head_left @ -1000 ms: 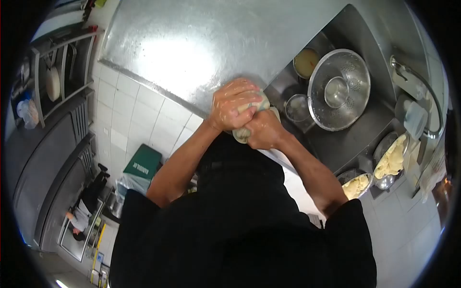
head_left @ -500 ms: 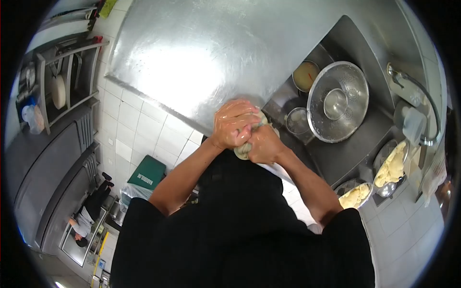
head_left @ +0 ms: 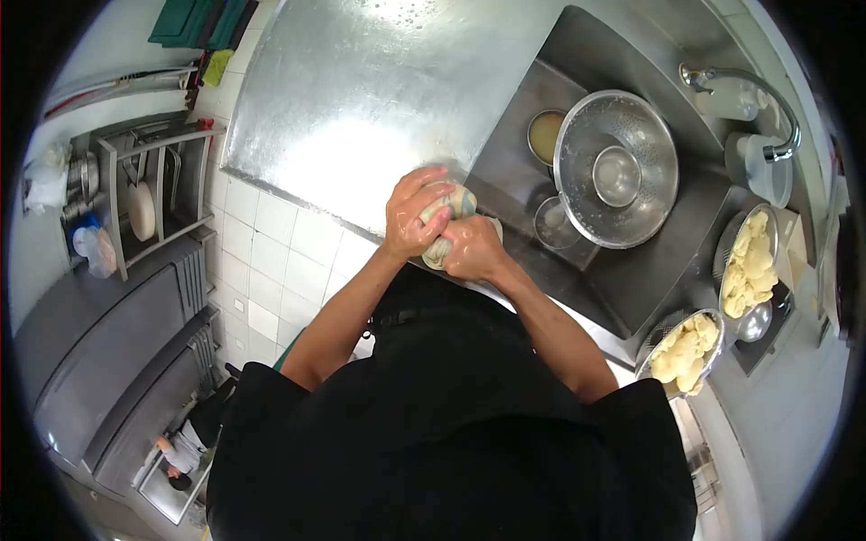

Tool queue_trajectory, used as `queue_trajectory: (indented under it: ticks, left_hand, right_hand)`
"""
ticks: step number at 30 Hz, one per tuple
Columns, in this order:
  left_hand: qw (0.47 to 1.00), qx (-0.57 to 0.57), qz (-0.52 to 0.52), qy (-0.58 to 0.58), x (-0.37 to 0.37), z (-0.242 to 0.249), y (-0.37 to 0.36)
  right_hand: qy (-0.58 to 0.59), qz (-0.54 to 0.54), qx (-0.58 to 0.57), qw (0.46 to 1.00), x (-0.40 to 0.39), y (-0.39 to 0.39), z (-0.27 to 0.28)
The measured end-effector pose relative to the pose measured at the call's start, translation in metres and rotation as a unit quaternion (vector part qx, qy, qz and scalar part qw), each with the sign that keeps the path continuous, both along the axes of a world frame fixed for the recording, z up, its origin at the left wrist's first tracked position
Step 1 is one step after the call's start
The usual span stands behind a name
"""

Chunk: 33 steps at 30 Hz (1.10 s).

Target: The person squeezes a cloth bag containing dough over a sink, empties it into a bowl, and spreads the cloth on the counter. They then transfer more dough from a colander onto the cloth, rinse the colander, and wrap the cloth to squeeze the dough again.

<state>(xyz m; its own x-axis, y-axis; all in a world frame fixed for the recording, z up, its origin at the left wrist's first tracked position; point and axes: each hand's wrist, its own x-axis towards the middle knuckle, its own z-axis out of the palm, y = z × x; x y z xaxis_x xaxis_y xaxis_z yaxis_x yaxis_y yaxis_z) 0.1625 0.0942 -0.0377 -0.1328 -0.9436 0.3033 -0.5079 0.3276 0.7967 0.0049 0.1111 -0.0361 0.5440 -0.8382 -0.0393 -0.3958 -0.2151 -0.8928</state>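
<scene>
A pale wet cloth bundle (head_left: 462, 200) with bluish patches is bunched between my hands at the counter's front edge, beside the sink. My left hand (head_left: 415, 215) wraps over its upper part with fingers curled and wet. Lower and to the right, my right hand (head_left: 475, 249) is closed in a fist around the gathered cloth. Folds of it show below and between the hands. What the cloth encloses, if anything, is hidden.
In the sink (head_left: 622, 298) stand a large perforated colander (head_left: 663, 171) with a small metal bowl (head_left: 618, 176) inside, and a container of yellowish liquid (head_left: 546, 135). Two baskets of pale yellow pieces (head_left: 750, 261) sit at right. A person (head_left: 185, 446) is far left.
The view has shifted, bringing more of the baskets into sight. My left hand's fingers have spread a little, showing more of the bundle. Both hands still grip it.
</scene>
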Motion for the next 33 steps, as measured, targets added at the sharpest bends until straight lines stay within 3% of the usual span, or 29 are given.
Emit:
queue_trajectory:
  ticks: [4,7,9,13,15,16,17,18,22,31,33]
  left_hand:
    - [0.999,0.036,0.012,0.034,0.003,-0.010,-0.001]
    - [0.996,0.048,0.013,0.077,0.006,-0.024,-0.014]
    - [0.999,-0.017,0.018,0.022,0.007,-0.027,-0.016]
    - [0.998,0.022,0.036,0.043,-0.003,-0.017,-0.007]
    - [0.998,0.002,0.023,0.053,0.012,-0.049,-0.010]
    - [0.991,-0.059,0.011,-0.118,0.022,-0.088,-0.009]
    - [0.954,-0.096,-0.002,-0.285,0.014,-0.065,0.013]
    - [0.998,0.003,0.045,0.034,0.000,-0.047,-0.003]
    - [0.998,-0.015,0.051,0.014,-0.009,-0.016,-0.009]
    - [0.997,0.043,0.059,0.021,-0.006,-0.018,-0.007]
    - [0.998,0.016,0.058,0.030,-0.001,-0.039,-0.030]
  right_hand:
    - [0.006,-0.005,0.015,1.000,0.003,-0.005,-0.002]
    - [-0.003,0.053,0.047,0.997,0.003,-0.019,-0.015]
    - [-0.024,0.030,0.026,0.999,0.003,-0.016,-0.018]
    - [-0.018,0.015,0.042,0.999,-0.001,-0.016,-0.002]
    - [0.005,0.043,0.027,0.999,0.002,-0.031,-0.018]
    - [-0.003,0.057,0.033,0.998,0.003,-0.045,-0.027]
    - [-0.012,0.074,0.060,0.995,-0.002,-0.025,-0.018]
    - [-0.003,0.064,0.118,0.991,-0.006,-0.022,-0.005]
    - [0.029,0.066,0.020,0.997,-0.010,-0.027,-0.001]
    - [0.065,0.085,0.100,0.989,-0.008,-0.027,0.006]
    - [-0.003,0.043,-0.008,0.999,-0.003,-0.030,-0.020]
